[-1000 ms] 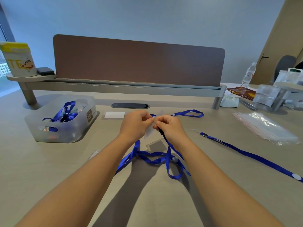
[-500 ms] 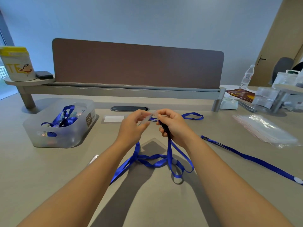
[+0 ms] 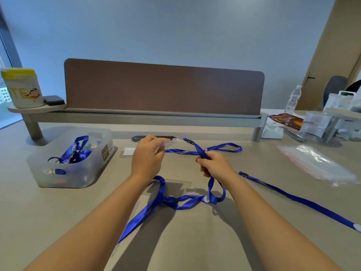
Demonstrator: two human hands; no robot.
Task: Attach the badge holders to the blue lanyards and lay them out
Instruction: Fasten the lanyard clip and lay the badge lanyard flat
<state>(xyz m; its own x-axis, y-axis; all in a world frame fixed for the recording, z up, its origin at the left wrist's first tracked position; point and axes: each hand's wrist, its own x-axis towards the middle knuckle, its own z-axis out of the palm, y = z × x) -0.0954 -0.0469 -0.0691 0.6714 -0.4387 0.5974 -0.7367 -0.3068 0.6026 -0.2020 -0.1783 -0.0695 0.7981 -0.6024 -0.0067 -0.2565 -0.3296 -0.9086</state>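
My left hand pinches a clear badge holder held up above the table. Its right end meets the black clip of a blue lanyard. My right hand grips that lanyard's strap a little below the clip. The strap hangs down from my fist and trails in loops across the table towards me. A second blue lanyard lies stretched out on the right. A third blue lanyard lies behind my hands. Another clear holder rests flat between my wrists.
A translucent bin with more blue lanyards stands at the left. A stack of clear plastic sleeves lies at the right. A brown divider panel runs along the back. A white card lies near the bin. Bottles and containers crowd the far right.
My hands have drawn apart and risen: the left carries the holder up and left, the right has slid down the strap, so the clip now shows between them.
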